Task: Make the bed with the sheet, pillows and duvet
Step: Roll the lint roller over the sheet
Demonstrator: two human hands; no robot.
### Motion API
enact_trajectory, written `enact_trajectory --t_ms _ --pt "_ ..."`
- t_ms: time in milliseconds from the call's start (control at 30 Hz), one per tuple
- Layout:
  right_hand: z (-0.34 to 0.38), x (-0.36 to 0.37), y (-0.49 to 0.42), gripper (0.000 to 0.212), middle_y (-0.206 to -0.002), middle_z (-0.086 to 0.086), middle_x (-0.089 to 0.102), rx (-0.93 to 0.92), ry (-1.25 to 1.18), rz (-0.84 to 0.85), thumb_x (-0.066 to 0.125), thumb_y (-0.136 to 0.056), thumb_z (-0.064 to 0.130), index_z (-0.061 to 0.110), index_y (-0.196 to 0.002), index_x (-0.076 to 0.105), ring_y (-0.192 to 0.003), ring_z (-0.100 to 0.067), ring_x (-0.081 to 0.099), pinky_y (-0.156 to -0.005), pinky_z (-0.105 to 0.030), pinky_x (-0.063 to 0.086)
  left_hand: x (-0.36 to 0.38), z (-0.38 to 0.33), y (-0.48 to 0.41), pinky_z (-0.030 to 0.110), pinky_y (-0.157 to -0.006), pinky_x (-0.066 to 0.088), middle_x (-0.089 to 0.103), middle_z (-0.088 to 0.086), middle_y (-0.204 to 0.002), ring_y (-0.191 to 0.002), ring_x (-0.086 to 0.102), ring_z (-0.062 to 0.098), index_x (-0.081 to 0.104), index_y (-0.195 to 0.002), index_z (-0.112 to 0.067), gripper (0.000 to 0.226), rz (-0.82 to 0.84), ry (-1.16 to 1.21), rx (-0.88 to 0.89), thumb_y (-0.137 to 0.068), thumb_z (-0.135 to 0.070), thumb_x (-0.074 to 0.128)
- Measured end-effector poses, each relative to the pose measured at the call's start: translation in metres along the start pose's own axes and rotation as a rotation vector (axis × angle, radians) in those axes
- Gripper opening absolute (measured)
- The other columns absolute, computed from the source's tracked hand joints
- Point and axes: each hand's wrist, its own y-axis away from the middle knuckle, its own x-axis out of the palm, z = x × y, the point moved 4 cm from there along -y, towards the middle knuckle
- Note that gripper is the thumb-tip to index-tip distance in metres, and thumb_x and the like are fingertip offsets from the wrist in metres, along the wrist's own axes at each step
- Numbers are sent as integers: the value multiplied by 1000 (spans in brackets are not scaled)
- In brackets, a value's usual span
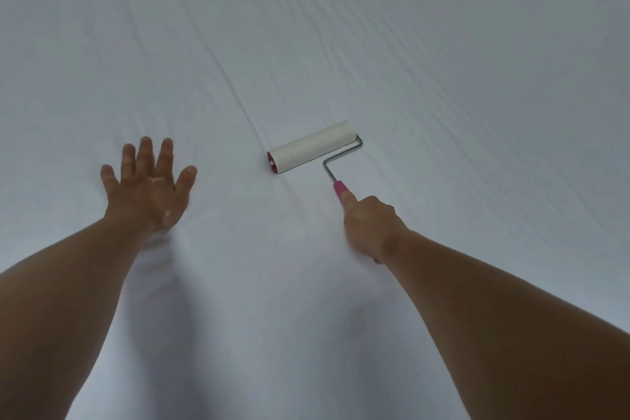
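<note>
L hand [150, 181] flat on sheet [341, 27], fingers spread. R hand [370, 225] grips lint roller [312, 147] by pink handle, drum btwn hands, farther out. Sheet wide beyond; bed edge top right.

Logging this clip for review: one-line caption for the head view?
Right hand grips a lint roller by its pink handle on the white sheet; left hand presses flat beside it.
</note>
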Motion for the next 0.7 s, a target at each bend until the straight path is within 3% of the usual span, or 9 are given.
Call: enact_trajectory --t_ms 133,267,533,700 --pt "-28 26 43 54 -110 -12 52 33 -13 8 33 -97 15 26 -150 27 -96 -34 56 -65 -37 47 8 -1 34 57 -120 5 -5 2 -167 -153 -4 27 -2 -159 -30 76 11 -34 49 -96 -67 17" --pt "-55 53 83 64 -123 -15 52 30 22 45 34 -95 12 26 -155 17 -110 -38 57 -79 -39 47 10 -2 56 57 -119 11 7 4 -167 -153 5 28 11 -158 -24 73 -6 -30 65 -98 -64 21" --pt "-110 108 179 67 -124 -15 51 38 3 70 37 -95 13 26 -156 12 -109 -37 56 -89 -43 50 23 -21 131 57 -118 13 7 3 -167 -153 5 26 11 -159 -23 74 35 -24 18 -98 -65 18" --pt "-146 141 233 71 -114 -12 55 57 3 67 40 -95 8 22 -158 10 -87 -26 53 -77 -37 52 38 -32 180 57 -118 14 3 4 -167 -153 4 28 7 -159 -28 72 74 -70 -1 -98 -64 20"
